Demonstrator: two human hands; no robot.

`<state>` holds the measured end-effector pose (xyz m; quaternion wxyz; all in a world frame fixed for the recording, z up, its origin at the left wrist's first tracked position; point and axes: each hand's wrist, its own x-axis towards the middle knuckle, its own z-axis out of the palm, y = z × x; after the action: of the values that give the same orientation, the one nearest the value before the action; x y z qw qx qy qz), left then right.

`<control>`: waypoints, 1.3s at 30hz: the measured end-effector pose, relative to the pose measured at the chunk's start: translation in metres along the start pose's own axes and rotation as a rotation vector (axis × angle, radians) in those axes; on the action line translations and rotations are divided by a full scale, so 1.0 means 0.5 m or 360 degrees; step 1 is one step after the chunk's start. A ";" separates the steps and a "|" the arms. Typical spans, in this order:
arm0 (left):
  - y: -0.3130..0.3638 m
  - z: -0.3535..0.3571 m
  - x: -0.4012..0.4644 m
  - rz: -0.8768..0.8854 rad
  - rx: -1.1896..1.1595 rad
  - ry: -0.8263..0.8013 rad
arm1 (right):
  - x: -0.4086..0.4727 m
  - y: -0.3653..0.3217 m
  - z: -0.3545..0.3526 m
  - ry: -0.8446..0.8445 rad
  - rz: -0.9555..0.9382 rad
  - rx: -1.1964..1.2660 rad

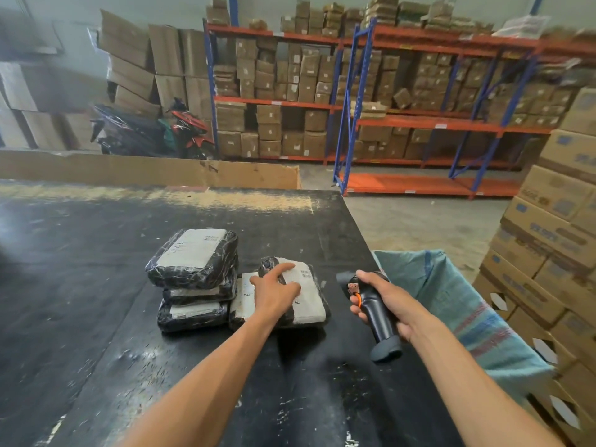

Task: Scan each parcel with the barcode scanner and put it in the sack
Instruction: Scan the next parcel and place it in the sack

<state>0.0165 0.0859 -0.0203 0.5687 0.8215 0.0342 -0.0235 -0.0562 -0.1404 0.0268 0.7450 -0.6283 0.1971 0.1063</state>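
Fingers (283,269) spread on parcel (306,295); scanner (375,312) gripped.

Glossy black plastic wrap on the parcels (193,258), matt paper labels; scuffed black bench (80,285); woven sack (458,298); smooth plastic scanner (375,312).

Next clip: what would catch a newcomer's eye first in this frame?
Probably the right hand gripping a black handheld barcode scanner with an orange trigger at centre right. Beside it, the left hand rests on a black plastic-wrapped parcel with a white label on the scuffed black table. A teal woven sack gapes at the table's right edge.
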 end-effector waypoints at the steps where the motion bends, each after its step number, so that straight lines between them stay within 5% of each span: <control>1: -0.006 -0.002 -0.010 0.0091 -0.0043 0.0057 | -0.004 0.001 0.002 0.0005 -0.0023 -0.0029; 11: 0.023 -0.088 -0.008 0.0694 -0.0123 0.0265 | -0.045 -0.051 0.099 0.0020 -0.0473 -0.0306; 21: 0.039 -0.134 -0.008 0.0788 -0.0178 0.0457 | -0.058 -0.086 0.188 0.0249 -0.0851 -0.0553; 39: 0.042 -0.119 -0.035 0.0767 -0.0124 0.0442 | -0.094 -0.090 0.184 0.0402 -0.0995 -0.0704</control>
<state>0.0007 0.1337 0.0216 0.5788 0.7789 -0.0838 0.2265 -0.0657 -0.0548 0.0992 0.5581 -0.8113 0.0588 -0.1637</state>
